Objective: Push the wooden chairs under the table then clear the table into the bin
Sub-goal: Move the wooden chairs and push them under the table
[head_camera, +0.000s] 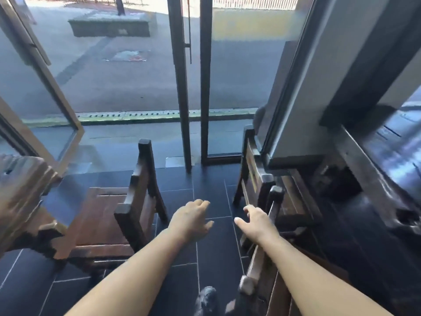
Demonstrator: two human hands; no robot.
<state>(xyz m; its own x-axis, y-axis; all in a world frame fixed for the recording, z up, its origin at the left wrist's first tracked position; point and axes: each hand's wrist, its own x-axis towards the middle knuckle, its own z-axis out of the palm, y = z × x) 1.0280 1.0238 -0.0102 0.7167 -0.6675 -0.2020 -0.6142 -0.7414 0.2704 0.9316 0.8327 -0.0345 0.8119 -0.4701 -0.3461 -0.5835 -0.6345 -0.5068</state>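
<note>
Right hand (255,222) lay on the top rail of the nearer right chair (252,270), just below the rail's rounded end post in the lower middle of the frame. Its thumb was splayed out to the left, off the wood. The fingers reached forward along the rail, but blur hid whether they wrapped it, so the grip could not be told. Left hand (191,218) hung in the air at centre frame over the dark tiled floor (211,258). Its fingers were loosely curled, it held nothing, and it touched neither chair.

A left chair (107,215) stood at centre left with its back towards the hands. Most of its seat showed out from the left table (25,192), whose carved wooden edge filled the left side of the frame and overlapped the seat's left part. A farther right chair (250,165) stood beyond the nearer one, close against the base of a grey pillar (303,110). The right table (369,169), dark and glossy, ran down the right side of the frame, with both right chairs along its near edge.

Glass doors (230,87) filled the upper half, with pavement beyond them. A dark shoe (207,298) showed at the bottom edge between the forearms.
</note>
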